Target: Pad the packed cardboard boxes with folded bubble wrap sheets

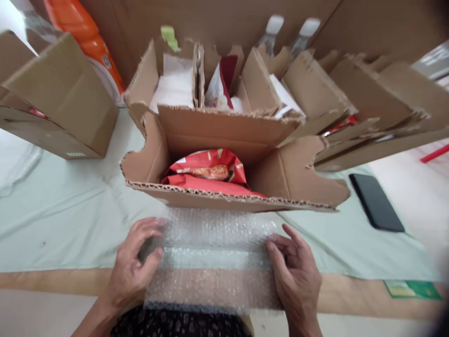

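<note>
A sheet of clear bubble wrap (213, 262) spans the space between my hands, in front of an opened cardboard box. My left hand (135, 257) holds its left edge, fingers curled and the thumb below them. At the right edge, my right hand (294, 267) pinches the wrap between thumb and fingers, the index finger raised. Just beyond the wrap, the cardboard box (224, 126) holds red food packets (210, 171), the front one showing a food picture. The wrap's near part hangs over the table edge, close to a dark patterned garment.
Several cut cardboard boxes stand behind, with white packets (175, 84) and a maroon-white pouch (224, 84). Left are another box (66, 93) and an orange bottle (87, 42). A black phone (376, 202) lies right on pale green cloth (70, 224), with a green packet (412, 289) nearer.
</note>
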The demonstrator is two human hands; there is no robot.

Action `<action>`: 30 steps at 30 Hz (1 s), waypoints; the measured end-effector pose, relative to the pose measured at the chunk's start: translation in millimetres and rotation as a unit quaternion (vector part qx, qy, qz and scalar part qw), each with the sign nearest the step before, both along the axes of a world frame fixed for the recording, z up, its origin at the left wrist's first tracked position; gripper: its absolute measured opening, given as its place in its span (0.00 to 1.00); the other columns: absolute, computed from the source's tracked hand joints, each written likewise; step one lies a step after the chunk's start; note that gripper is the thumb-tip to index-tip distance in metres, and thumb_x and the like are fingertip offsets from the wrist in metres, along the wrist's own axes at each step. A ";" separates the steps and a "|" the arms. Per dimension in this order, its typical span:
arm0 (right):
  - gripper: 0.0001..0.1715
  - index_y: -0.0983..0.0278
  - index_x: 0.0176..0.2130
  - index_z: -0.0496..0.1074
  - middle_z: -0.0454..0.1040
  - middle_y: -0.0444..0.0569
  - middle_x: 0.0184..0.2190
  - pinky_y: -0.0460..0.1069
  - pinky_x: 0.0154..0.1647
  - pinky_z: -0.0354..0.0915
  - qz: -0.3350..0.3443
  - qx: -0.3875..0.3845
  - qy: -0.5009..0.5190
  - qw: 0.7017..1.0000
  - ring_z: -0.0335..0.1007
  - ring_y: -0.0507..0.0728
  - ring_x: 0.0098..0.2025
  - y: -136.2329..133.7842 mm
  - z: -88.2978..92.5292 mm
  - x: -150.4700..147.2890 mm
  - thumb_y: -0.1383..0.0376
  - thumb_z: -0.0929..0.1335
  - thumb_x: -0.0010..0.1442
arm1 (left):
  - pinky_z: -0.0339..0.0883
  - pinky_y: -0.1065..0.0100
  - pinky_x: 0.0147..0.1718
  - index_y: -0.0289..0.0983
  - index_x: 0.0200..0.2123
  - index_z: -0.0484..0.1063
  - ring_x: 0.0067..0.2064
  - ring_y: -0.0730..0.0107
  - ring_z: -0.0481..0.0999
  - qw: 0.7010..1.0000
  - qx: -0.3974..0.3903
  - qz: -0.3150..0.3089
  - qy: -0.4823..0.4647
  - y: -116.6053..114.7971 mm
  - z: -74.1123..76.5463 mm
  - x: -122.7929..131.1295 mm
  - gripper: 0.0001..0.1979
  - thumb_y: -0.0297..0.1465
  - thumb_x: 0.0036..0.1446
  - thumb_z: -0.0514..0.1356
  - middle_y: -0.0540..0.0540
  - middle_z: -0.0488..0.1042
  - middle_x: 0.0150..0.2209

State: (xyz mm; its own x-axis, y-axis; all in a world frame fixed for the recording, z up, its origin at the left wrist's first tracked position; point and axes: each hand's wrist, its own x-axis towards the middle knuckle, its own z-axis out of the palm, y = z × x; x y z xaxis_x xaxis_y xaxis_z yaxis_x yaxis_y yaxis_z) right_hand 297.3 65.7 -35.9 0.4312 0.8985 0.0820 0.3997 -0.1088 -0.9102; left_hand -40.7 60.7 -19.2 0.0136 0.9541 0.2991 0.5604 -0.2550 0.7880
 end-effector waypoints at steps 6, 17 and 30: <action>0.31 0.61 0.61 0.72 0.81 0.56 0.47 0.56 0.45 0.77 -0.004 0.015 0.034 0.999 0.81 0.60 0.44 3.3 6.2 -9.4 0.55 0.74 0.63 | 0.75 0.56 0.53 0.41 0.43 0.77 0.51 0.58 0.80 0.998 0.030 -0.007 0.048 11.2 8.7 3.2 0.10 0.22 0.62 0.60 0.45 0.82 0.43; 0.36 0.59 0.62 0.72 0.83 0.49 0.37 0.55 0.49 0.76 0.053 -0.020 0.133 0.989 0.82 0.60 0.43 3.1 23.3 -0.7 0.53 0.78 0.59 | 0.77 0.58 0.54 0.42 0.68 0.64 0.49 0.63 0.83 0.997 0.019 0.079 0.019 -8.3 13.4 3.7 0.27 0.28 0.67 0.60 0.46 0.80 0.43; 0.13 0.54 0.28 0.83 0.85 0.49 0.43 0.69 0.67 0.66 0.262 0.064 0.097 0.958 0.73 0.69 0.64 -7.3 32.1 26.5 0.56 0.73 0.64 | 0.74 0.55 0.58 0.42 0.35 0.75 0.59 0.58 0.77 0.992 0.008 -0.124 -0.003 -10.4 37.1 -15.2 0.14 0.18 0.62 0.55 0.47 0.79 0.39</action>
